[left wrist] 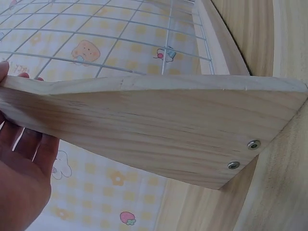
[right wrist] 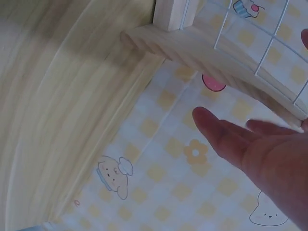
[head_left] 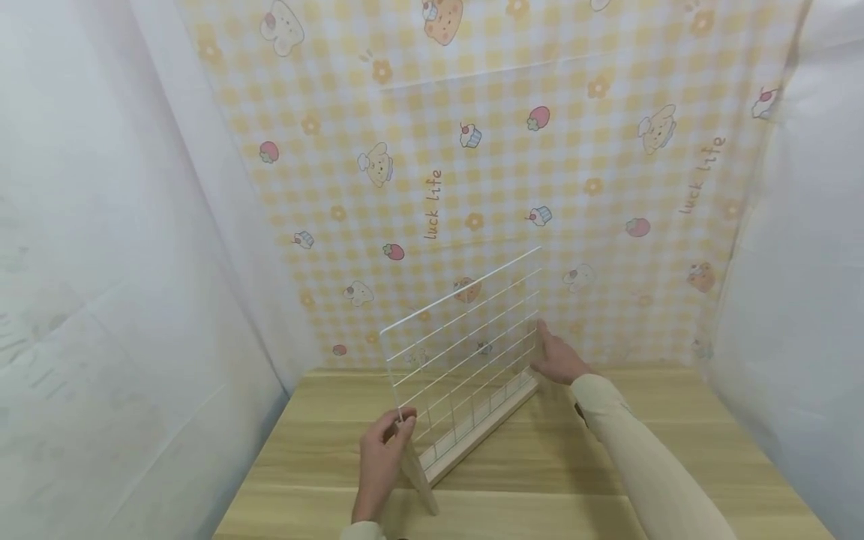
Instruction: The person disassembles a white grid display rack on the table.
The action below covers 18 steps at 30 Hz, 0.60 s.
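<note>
A person's left hand [head_left: 379, 459] is gripping the near end of a white wire grid panel set in a pale wooden base [head_left: 466, 367], its fingers [head_left: 394, 424] curling round the panel's lower corner just above a tapered pale wooden side foot [left wrist: 159, 130], which the left wrist view shows fixed with two metal screws [left wrist: 243, 155] and lying against the palm. The right hand [head_left: 556, 358] is resting at the far end of the panel, its fingers [right wrist: 221, 132] lying straight and slightly spread beside the grid's edge; whether they are touching the wire cannot be told. The panel is standing upright and slantwise on the light wood-grain tabletop [head_left: 574, 480], stretching between the two hands. Behind the right fingers, a yellow checked cloth backdrop printed with cartoon animals and strawberries [head_left: 486, 150] is hanging down to the tabletop's back edge.
</note>
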{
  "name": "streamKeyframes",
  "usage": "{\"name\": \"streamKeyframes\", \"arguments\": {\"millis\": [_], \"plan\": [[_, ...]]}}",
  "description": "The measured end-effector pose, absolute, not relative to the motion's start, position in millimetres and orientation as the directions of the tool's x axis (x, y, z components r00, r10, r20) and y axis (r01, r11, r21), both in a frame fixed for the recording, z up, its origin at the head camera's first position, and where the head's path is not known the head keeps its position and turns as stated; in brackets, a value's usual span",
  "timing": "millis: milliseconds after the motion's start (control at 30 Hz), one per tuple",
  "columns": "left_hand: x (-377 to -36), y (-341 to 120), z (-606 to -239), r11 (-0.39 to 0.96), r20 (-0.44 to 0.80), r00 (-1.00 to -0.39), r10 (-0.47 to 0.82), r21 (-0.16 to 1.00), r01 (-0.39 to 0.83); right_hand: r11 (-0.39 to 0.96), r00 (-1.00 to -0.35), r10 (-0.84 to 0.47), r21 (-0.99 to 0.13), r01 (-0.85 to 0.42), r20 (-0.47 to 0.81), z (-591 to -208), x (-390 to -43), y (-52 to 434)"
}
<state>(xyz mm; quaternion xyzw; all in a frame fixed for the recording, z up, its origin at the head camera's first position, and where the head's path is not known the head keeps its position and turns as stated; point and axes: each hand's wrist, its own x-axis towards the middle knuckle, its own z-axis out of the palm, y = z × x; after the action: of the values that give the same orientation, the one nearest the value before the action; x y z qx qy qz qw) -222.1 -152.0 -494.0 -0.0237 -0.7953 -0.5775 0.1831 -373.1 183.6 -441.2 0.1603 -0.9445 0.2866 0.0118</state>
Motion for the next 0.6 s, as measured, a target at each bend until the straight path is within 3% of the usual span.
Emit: {"name": "streamKeyframes", "arguments": {"millis": [167,367,600], "plan": [[-221.5,-151.1,-496.8,0.343,0.340,-0.923,-0.178,0.901,0.266,0.779,-0.950,-0.205,-0.548,-0.303,0.233,-444.8,-366.8,178.3],[-220.1,-151.9,-497.6,0.352,0.343,-0.921,-0.183,0.898,0.265,0.657,-0.899,-0.179,-0.632,-0.411,0.399,-428.7,-348.7,155.0],[-213.9,-144.6,-480.9,0.334,0.326,-0.924,-0.198,0.909,0.249,0.578,-0.778,-0.175,-0.576,-0.578,0.604,-417.1,-336.0,125.5]]}}
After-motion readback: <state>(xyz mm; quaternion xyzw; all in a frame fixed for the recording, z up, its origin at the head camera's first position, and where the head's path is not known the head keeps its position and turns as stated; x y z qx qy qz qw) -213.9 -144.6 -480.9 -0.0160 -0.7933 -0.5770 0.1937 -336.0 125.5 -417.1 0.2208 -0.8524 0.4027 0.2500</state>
